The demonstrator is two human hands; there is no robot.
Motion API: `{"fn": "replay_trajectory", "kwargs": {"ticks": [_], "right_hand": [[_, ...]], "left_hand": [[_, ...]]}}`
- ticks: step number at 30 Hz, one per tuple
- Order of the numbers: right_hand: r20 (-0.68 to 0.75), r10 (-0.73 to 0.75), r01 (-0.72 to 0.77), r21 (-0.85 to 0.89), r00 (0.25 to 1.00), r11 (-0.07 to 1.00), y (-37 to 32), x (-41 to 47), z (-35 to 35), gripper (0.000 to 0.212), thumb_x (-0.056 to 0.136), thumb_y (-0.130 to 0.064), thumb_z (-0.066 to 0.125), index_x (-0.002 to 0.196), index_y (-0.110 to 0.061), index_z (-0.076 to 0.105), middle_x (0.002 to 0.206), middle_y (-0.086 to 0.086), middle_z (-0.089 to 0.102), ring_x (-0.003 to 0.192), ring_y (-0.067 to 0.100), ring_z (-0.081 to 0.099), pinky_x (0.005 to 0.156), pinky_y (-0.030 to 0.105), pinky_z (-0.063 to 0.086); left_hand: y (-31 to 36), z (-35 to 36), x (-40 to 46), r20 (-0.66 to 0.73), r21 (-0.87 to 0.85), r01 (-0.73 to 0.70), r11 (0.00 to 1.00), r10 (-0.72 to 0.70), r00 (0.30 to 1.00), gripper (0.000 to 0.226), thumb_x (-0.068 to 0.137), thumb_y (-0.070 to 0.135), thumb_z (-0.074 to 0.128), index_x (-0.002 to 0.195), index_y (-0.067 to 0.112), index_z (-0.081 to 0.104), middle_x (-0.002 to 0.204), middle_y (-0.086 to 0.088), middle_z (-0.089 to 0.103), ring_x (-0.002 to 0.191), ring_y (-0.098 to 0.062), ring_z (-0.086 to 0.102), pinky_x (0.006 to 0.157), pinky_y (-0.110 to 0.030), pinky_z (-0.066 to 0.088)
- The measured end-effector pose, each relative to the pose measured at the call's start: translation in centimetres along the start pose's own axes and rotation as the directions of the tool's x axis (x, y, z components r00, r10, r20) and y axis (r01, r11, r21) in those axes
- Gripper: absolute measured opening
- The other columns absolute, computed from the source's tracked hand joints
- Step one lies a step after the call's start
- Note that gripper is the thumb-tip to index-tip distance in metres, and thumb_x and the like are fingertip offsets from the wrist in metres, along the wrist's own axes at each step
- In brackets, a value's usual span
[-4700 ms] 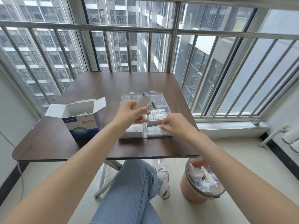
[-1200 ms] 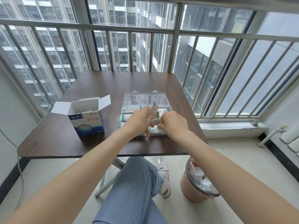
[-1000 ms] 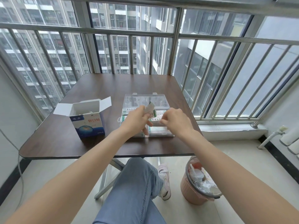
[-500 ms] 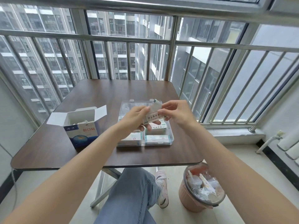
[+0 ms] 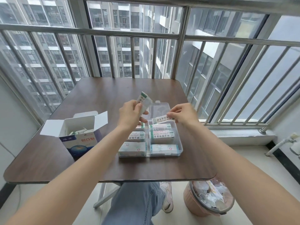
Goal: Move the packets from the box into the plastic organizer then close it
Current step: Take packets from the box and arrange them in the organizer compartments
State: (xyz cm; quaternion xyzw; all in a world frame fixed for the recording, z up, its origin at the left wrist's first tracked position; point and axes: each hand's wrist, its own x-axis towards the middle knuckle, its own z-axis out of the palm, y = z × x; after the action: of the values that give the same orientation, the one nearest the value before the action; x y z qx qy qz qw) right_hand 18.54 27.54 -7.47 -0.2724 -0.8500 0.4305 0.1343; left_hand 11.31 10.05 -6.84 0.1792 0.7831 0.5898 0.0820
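Change: hands have drawn apart since half a second ago, splitting the packets.
Packet (image 5: 162,120): pinched by right hand (image 5: 184,114) above organizer (image 5: 179,149), lid open.
Stack (image 5: 144,101): gripped by left hand (image 5: 130,114), at 10 o'clock.
Box (image 5: 79,135): open, at 9 o'clock on table (image 5: 48,163).

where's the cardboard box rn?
Head view: the cardboard box stands open on the left part of the table, left of the plastic organizer, apart from it, with packets inside.
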Motion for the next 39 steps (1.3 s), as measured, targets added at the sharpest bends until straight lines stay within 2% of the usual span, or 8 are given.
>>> {"fn": "replay_trajectory", "kwargs": {"ticks": [4, 12, 16, 18, 25, 29, 33, 39], "right_hand": [[0.036, 0.020, -0.010, -0.269, 0.999, 0.963, 0.6, 0.6, 1.8, 0.008, 0.077, -0.025, 0.076, 0.074, -0.020, 0.070, 0.082, -0.001, 0.069, 0.086, 0.018, 0.064, 0.079, 0.036, 0.052], [0.056, -0.079, 0.096, -0.507, 0.995, 0.857, 0.3, -0.3, 2.6, 0.009, 0.077, -0.029, 0.076, 0.075, -0.024, 0.068, 0.100, -0.002, 0.064, 0.094, 0.016, 0.060, 0.069, 0.027, 0.038], [0.050, 0.007, -0.012, 0.102, 0.999, 0.995, -0.8, -0.6, 1.6, 0.029, 0.089, -0.040, 0.060, 0.086, -0.013, 0.071, 0.064, -0.002, 0.063, 0.056, 0.008, 0.053, 0.057, 0.024, 0.039], [0.237, 0.085, -0.187, 0.452, 0.968, 0.872, -1.6, -1.1, 1.0, 0.032, 0.091, -0.037, 0.058, 0.093, -0.006, 0.068, 0.058, 0.000, 0.063, 0.043, 0.007, 0.047, 0.044, 0.018, 0.038], [0.348, 0.203, -0.400, 0.729, 0.915, 0.555, -1.3, -0.7, 0.1, 0.018, 0.089, -0.016, 0.062, 0.078, -0.001, 0.063, 0.067, 0.009, 0.066, 0.054, 0.010, 0.065, 0.050, 0.013, 0.051], [0.266, 0.132, -0.268, 0.580, 0.955, 0.769, -0.3, -0.2, -0.3, 0.016, 0.085, 0.004, 0.063, 0.100, 0.007, 0.061, 0.084, 0.013, 0.063, 0.065, 0.014, 0.064, 0.059, 0.013, 0.055], [0.130, 0.082, -0.114, 0.260, 0.988, 0.959, 0.7, 0.3, 0.3, 0.006, 0.082, 0.001, 0.069, 0.087, 0.001, 0.065, 0.086, 0.016, 0.066, 0.066, 0.017, 0.065, 0.059, 0.016, 0.054], [0.087, -0.095, 0.110, -0.189, 0.992, 0.976, 1.1, 0.2, 2.0, 0.003, 0.079, -0.008, 0.071, 0.079, -0.009, 0.069, 0.080, 0.008, 0.069, 0.074, 0.019, 0.066, 0.071, 0.026, 0.052]], "left_hand": [[-0.7, 0.4, 0.8, 0.003, 0.021, 0.007, 1.000, -0.007, 1.000, 0.017, 0.099, 0.015, 0.044, 0.097, 0.010, 0.060, 0.083, -0.005, 0.069, 0.045, -0.007, 0.062, 0.042, -0.019, 0.047], [-1.3, 1.0, 0.7, 0.058, -0.032, 0.004, 0.999, -0.002, 0.998, 0.006, 0.091, 0.008, 0.059, 0.086, 0.011, 0.056, 0.088, -0.008, 0.064, 0.052, -0.011, 0.067, 0.048, -0.021, 0.051], [-1.4, 1.1, 0.5, 0.080, -0.129, 0.026, 0.991, -0.015, 0.997, 0.010, 0.088, 0.006, 0.063, 0.098, 0.008, 0.060, 0.093, -0.007, 0.066, 0.055, -0.016, 0.068, 0.051, -0.022, 0.054], [-1.4, 1.3, 0.5, 0.097, -0.158, 0.029, 0.987, -0.014, 0.995, 0.017, 0.087, 0.007, 0.064, 0.104, 0.007, 0.062, 0.096, -0.007, 0.067, 0.057, -0.019, 0.069, 0.053, -0.025, 0.056], [-1.1, 1.0, 0.4, 0.030, -0.210, 0.074, 0.975, -0.070, 0.997, 0.014, 0.098, 0.016, 0.047, 0.110, 0.010, 0.053, 0.092, -0.007, 0.068, 0.056, -0.017, 0.068, 0.048, -0.023, 0.053], [-1.7, 0.5, 0.7, -0.058, -0.179, 0.097, 0.979, -0.109, 0.992, 0.018, 0.101, 0.016, 0.038, 0.113, 0.010, 0.050, 0.091, -0.004, 0.067, 0.054, -0.014, 0.060, 0.043, -0.019, 0.047], [-1.9, 0.8, 0.8, -0.024, -0.160, 0.091, 0.983, -0.096, 0.995, 0.022, 0.101, 0.017, 0.040, 0.116, 0.008, 0.053, 0.092, -0.003, 0.065, 0.050, -0.008, 0.057, 0.041, -0.017, 0.045], [-2.0, 1.1, 0.7, 0.022, -0.183, 0.081, 0.980, -0.079, 0.997, 0.018, 0.100, 0.015, 0.042, 0.112, 0.006, 0.054, 0.083, -0.003, 0.067, 0.041, -0.001, 0.052, 0.039, -0.016, 0.042]]}}
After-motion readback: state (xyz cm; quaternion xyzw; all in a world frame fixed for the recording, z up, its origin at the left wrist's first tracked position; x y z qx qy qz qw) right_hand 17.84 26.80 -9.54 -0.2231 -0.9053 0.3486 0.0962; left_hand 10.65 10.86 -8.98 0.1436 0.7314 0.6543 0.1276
